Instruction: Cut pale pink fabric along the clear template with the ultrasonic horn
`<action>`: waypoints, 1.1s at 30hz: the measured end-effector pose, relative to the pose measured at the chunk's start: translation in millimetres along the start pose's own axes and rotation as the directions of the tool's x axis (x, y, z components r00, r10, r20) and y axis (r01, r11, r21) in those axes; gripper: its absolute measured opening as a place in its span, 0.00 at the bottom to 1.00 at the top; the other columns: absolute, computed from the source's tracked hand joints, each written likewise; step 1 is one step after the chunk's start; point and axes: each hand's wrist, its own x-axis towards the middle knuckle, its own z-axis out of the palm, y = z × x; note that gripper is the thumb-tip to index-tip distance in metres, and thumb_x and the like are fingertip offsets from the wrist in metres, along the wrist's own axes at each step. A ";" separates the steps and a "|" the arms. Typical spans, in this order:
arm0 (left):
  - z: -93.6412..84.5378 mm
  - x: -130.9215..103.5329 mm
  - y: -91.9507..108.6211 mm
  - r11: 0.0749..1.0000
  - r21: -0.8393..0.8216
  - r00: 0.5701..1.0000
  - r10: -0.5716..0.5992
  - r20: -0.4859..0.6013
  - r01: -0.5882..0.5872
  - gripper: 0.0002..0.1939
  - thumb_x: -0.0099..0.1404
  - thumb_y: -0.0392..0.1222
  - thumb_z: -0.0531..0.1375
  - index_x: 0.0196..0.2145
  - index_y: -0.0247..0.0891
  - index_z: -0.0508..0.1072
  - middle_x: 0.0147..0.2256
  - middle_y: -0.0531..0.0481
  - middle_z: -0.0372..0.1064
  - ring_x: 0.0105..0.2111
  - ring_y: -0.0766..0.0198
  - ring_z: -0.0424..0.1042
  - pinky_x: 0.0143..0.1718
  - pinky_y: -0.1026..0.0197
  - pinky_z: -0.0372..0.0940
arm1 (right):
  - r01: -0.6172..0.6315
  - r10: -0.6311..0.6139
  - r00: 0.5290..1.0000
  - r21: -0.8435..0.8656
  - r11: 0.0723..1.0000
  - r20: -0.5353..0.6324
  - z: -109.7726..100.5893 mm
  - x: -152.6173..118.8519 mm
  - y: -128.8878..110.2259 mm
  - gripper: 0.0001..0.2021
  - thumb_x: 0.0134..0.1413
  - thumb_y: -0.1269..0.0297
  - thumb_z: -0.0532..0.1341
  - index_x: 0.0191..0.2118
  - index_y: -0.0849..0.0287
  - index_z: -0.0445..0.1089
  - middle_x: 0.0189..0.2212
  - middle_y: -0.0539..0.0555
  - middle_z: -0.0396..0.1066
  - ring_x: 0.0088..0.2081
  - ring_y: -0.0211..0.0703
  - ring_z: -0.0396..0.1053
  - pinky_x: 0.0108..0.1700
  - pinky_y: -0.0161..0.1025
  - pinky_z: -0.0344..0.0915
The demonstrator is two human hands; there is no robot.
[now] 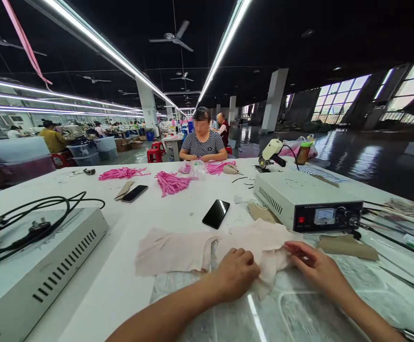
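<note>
Pale pink fabric (178, 249) lies across the near part of the white table, partly on a clear, glossy sheet (299, 308). My left hand (237, 274) is closed on the middle of the fabric, its fingers curled under and pressed to the cloth. To its right, my right hand (308, 262) pinches the fabric's right edge between thumb and fingertips. A gap or fold shows in the cloth just left of my left hand. The part of the fabric beneath my left hand is hidden.
Beyond the fabric lies a black phone (216, 213). A metal box with a meter (328, 216) stands at right, another vented box (50, 266) with cables at left. Pink strips (173, 183) lie farther back, before a seated person (203, 142). Tweezers (406, 281) lie at far right.
</note>
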 end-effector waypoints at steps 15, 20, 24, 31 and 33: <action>-70.1 -53.4 45.2 0.892 -0.436 0.992 -0.083 0.100 0.119 0.08 0.71 0.38 0.50 0.38 0.38 0.69 0.45 0.49 0.72 0.42 0.66 0.72 0.31 0.71 0.64 | 0.414 -0.432 0.902 -0.240 0.878 -0.024 18.8 -14.7 -47.6 0.10 0.62 0.59 0.59 0.43 0.60 0.68 0.41 0.54 0.68 0.40 0.43 0.68 0.41 0.45 0.70; -92.0 -91.2 42.8 0.930 -0.354 0.914 0.062 0.401 0.093 0.08 0.56 0.27 0.55 0.31 0.36 0.71 0.44 0.51 0.74 0.34 0.66 0.74 0.32 0.69 0.65 | 0.518 -0.509 0.855 -0.168 0.839 0.095 4.1 -57.8 -59.4 0.10 0.62 0.74 0.51 0.39 0.58 0.69 0.38 0.55 0.69 0.39 0.43 0.68 0.39 0.41 0.71; -88.8 -112.8 48.8 0.974 -0.202 0.926 -0.022 0.377 0.105 0.07 0.55 0.32 0.63 0.34 0.38 0.73 0.40 0.51 0.73 0.39 0.60 0.73 0.42 0.63 0.66 | 0.555 -0.545 0.832 -0.146 0.819 0.108 7.3 -60.3 -59.2 0.19 0.58 0.78 0.50 0.51 0.56 0.67 0.44 0.58 0.70 0.45 0.47 0.68 0.44 0.45 0.71; -48.9 -129.2 59.7 0.992 0.123 0.980 -0.051 0.193 0.027 0.06 0.61 0.35 0.63 0.32 0.36 0.66 0.43 0.48 0.70 0.40 0.60 0.71 0.46 0.58 0.65 | 0.638 -0.625 0.770 -0.170 0.751 0.129 44.2 -21.3 -67.6 0.09 0.59 0.69 0.60 0.46 0.59 0.68 0.48 0.57 0.67 0.48 0.50 0.66 0.47 0.52 0.68; -45.6 -134.1 56.8 0.993 0.118 0.991 -0.004 0.132 -0.012 0.06 0.64 0.31 0.59 0.31 0.36 0.65 0.44 0.48 0.70 0.41 0.62 0.70 0.47 0.60 0.64 | 0.659 -0.645 0.752 -0.171 0.732 0.136 43.9 -20.9 -69.8 0.04 0.60 0.71 0.57 0.39 0.60 0.69 0.47 0.56 0.68 0.48 0.48 0.66 0.48 0.50 0.68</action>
